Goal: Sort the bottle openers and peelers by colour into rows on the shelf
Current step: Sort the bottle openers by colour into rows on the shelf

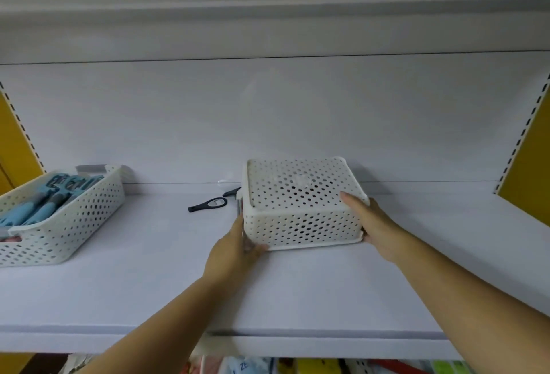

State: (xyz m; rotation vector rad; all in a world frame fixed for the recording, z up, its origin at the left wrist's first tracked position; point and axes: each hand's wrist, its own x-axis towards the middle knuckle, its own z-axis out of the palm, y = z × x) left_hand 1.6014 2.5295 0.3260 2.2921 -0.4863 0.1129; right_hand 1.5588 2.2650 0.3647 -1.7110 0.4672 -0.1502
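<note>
A white perforated basket (300, 210) stands upside down on the white shelf (154, 284), its bottom facing up. My left hand (238, 248) grips its lower left corner. My right hand (372, 221) holds its right side, with the thumb on the upturned bottom. A black bottle opener (208, 204) lies on the shelf just left of the basket. A second dark tool (232, 192) sticks out behind the basket's left edge. What lies under the basket is hidden.
A second white perforated basket (59, 224) stands upright at the left, holding several light blue openers and peelers (44, 204). Yellow side panels (532, 171) flank the shelf. Coloured goods (327, 366) show on the shelf below.
</note>
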